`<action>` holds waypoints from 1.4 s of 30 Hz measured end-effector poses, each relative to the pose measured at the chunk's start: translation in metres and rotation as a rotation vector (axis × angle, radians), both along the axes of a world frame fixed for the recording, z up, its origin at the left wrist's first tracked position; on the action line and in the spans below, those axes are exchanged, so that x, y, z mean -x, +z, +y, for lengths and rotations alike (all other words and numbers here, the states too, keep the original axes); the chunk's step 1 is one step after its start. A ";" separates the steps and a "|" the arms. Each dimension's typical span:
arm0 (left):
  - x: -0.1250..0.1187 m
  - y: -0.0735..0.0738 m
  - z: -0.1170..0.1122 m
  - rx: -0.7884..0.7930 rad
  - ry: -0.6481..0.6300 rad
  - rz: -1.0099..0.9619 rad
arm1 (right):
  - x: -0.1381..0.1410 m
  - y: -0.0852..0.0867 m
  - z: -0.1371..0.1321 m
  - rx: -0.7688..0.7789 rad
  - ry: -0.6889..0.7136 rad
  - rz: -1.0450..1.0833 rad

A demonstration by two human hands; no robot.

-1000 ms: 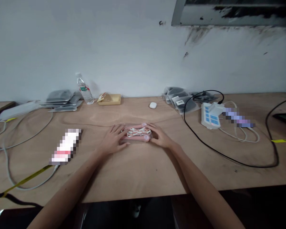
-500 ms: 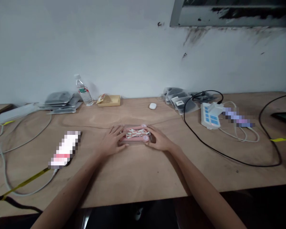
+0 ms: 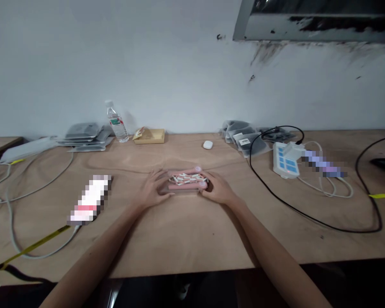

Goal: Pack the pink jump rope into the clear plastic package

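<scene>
A small clear packet (image 3: 186, 180) with pink items and several small white pieces in it lies on the wooden table (image 3: 186, 231), at its middle. My left hand (image 3: 153, 191) rests on the packet's left end, fingers curled around its edge. My right hand (image 3: 218, 189) grips the right end, fingers wrapped over a pink rounded piece. Both forearms stretch forward from the near table edge.
A blurred flat object (image 3: 89, 199) lies to the left. Grey cables (image 3: 25, 192) loop at far left. At the back stand a water bottle (image 3: 116, 121), grey pouches (image 3: 83, 137), a tan tray (image 3: 150, 136), a white earbud case (image 3: 207, 145). A power strip (image 3: 285, 159) and black cable (image 3: 308, 216) lie right.
Both hands have closed in slightly on the packet's ends; the right fingers curl tighter over its right end. The camera view has shifted a little.
</scene>
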State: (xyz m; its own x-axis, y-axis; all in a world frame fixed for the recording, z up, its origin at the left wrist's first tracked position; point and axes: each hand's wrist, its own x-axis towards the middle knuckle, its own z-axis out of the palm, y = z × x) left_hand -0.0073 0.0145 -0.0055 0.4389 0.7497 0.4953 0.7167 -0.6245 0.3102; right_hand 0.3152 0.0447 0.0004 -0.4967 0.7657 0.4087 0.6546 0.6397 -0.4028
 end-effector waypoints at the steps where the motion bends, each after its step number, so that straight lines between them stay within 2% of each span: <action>1: 0.001 -0.001 0.000 0.008 -0.008 -0.017 | -0.002 0.002 0.000 0.002 -0.004 0.002; 6: -0.007 -0.003 -0.002 0.003 -0.020 -0.026 | -0.009 0.009 -0.003 0.009 -0.030 -0.016; 11: -0.014 -0.004 -0.002 -0.006 -0.014 -0.010 | -0.013 0.007 -0.002 -0.004 -0.038 0.015; 20: -0.003 -0.002 0.000 0.028 -0.007 0.044 | 0.003 -0.007 0.000 0.028 0.005 0.010; 28: 0.000 -0.002 0.001 0.009 -0.010 0.032 | 0.004 -0.001 -0.001 0.070 0.036 0.031; 35: 0.001 -0.001 0.002 0.010 -0.004 0.041 | -0.013 0.007 0.003 -0.007 0.000 0.032; 38: 0.001 -0.001 0.002 0.008 -0.001 0.035 | -0.016 0.004 0.004 -0.039 0.000 0.037; 42: 0.002 0.000 0.000 0.010 -0.006 0.056 | -0.013 0.000 0.006 -0.081 0.042 -0.081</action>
State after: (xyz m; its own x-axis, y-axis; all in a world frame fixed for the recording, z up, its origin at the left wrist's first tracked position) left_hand -0.0089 0.0148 -0.0051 0.4702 0.7516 0.4627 0.7295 -0.6260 0.2756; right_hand 0.3279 0.0507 0.0001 -0.5614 0.7097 0.4257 0.6553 0.6954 -0.2951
